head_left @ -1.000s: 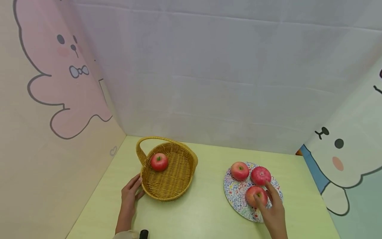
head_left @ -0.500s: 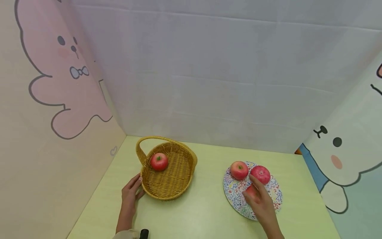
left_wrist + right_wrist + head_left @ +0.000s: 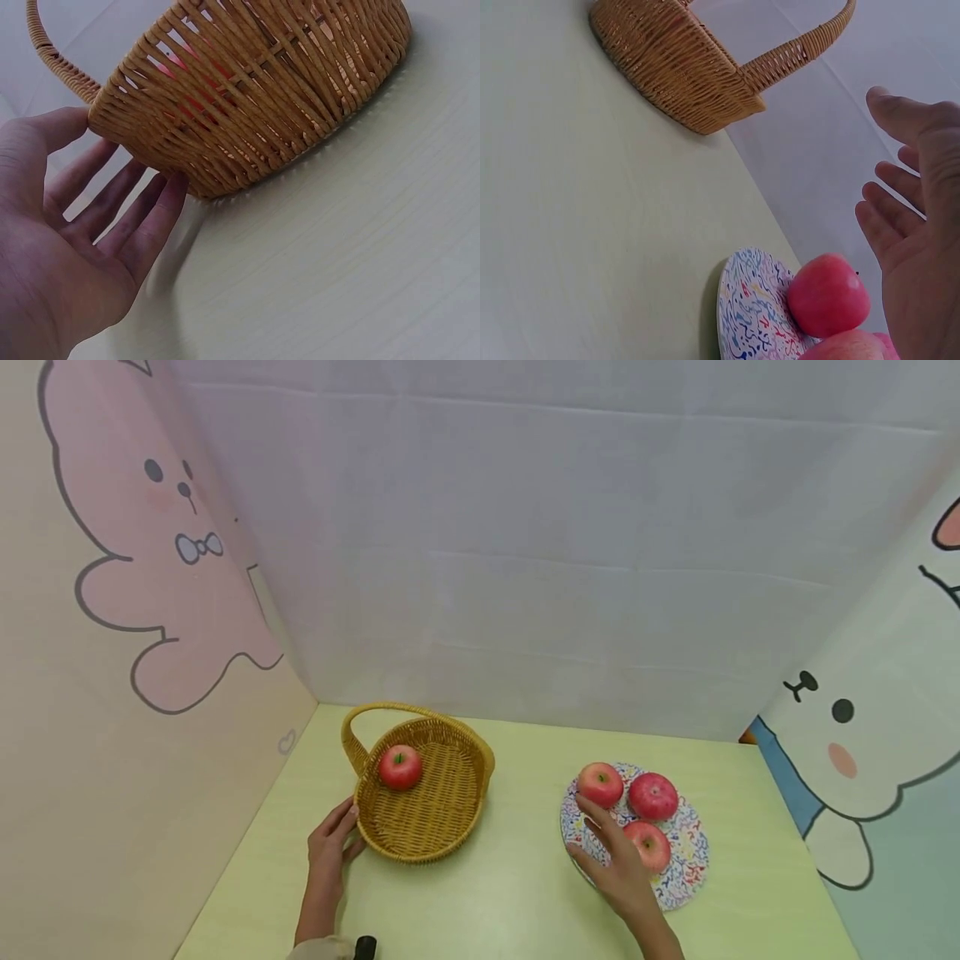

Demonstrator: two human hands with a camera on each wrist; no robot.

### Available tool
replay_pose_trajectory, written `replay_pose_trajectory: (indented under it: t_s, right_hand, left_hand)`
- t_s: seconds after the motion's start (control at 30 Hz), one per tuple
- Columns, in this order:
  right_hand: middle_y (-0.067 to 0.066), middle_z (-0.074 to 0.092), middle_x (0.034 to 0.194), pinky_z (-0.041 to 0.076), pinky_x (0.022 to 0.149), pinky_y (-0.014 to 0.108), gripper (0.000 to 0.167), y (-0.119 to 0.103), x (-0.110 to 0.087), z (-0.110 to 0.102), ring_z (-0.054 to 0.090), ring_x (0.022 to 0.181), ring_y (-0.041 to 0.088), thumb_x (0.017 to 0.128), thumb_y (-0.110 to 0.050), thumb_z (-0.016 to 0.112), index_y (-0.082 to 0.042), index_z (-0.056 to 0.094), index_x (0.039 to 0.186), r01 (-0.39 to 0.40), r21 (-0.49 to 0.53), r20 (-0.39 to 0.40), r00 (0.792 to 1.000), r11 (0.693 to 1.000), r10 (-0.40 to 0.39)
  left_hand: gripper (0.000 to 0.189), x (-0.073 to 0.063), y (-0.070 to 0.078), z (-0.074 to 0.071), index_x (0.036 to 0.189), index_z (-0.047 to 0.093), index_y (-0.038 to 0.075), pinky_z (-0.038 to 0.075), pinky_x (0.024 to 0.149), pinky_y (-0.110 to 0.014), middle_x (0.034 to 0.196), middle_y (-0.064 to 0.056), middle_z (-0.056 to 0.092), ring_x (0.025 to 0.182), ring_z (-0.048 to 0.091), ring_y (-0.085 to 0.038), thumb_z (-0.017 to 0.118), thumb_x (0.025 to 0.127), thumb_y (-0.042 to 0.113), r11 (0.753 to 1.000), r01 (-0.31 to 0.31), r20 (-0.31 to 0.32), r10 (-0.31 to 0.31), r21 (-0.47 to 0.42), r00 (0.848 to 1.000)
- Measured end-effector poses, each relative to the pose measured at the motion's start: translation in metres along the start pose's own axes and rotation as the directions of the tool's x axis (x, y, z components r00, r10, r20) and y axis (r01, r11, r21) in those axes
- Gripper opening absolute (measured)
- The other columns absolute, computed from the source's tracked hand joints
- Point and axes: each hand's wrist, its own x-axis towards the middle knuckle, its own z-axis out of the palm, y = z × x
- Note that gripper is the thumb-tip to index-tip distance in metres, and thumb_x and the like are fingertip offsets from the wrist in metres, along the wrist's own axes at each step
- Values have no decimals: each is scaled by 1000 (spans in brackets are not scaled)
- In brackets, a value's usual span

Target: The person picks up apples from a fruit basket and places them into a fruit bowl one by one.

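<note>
My left hand [image 3: 327, 843] rests against the left side of a brown wicker basket [image 3: 423, 818]. In the left wrist view its thumb [image 3: 67, 124] touches the rim, and the other fingers, fairly straight, lie along the outer wall. One red apple [image 3: 400, 767] sits inside the basket at its left. Over the left part of a round, colourfully speckled plate [image 3: 686, 868], my right hand [image 3: 618, 868] hovers with spread fingers and holds nothing. Three apples lie on the plate: one at the upper left [image 3: 600, 785], one at the upper right [image 3: 652, 797], one lower [image 3: 648, 847], partly hidden by the hand.
The basket's arched handle [image 3: 397, 706] rises over its far left side. Basket and plate stand apart on a pale yellow table [image 3: 517, 860]. A white cloth wall [image 3: 562, 568] closes the back, with cartoon-printed walls left [image 3: 187, 610] and right [image 3: 885, 760].
My right hand has moved left, off the lower apple, which has shifted slightly on the plate and shows more fully than half a second ago. The left hand and basket have stayed put.
</note>
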Motion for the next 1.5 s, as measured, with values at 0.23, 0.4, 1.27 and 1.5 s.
replay_pose_trajectory:
  t_s: [0.23,0.4,1.27,1.5]
  right_hand:
    - [28,55,149,42,112,13,64,-4,3,18,49,140,-6,90,2,78,-2,53,149,-22,12,34,999,1000,22]
    - [28,55,148,42,114,14,64,-6,11,31,50,142,2,91,-1,78,-1,52,149,23,18,90,996,1000,-24]
    - [14,51,158,45,120,34,68,-12,52,97,50,146,30,96,-17,78,-10,46,156,50,14,303,952,999,-52]
    - [14,50,159,47,118,40,71,-17,69,118,50,145,34,95,-16,79,-8,45,157,50,0,348,936,999,-46]
  left_hand:
    - [64,-1,-2,0,155,51,13,62,83,-21,113,29,65,105,66,7,68,102,42,1000,-5,1,5,2,1000]
    - [64,0,-1,1,154,53,12,62,83,-21,120,24,65,106,66,6,68,101,44,1000,-31,4,31,2,1000]
    - [63,0,5,-1,156,51,15,62,83,-21,118,26,65,110,65,3,67,102,43,1000,22,-4,-22,1,1000]
    - [62,1,3,-1,157,50,15,62,82,-21,114,28,66,107,65,4,66,103,41,1000,30,-5,-31,-5,1000]
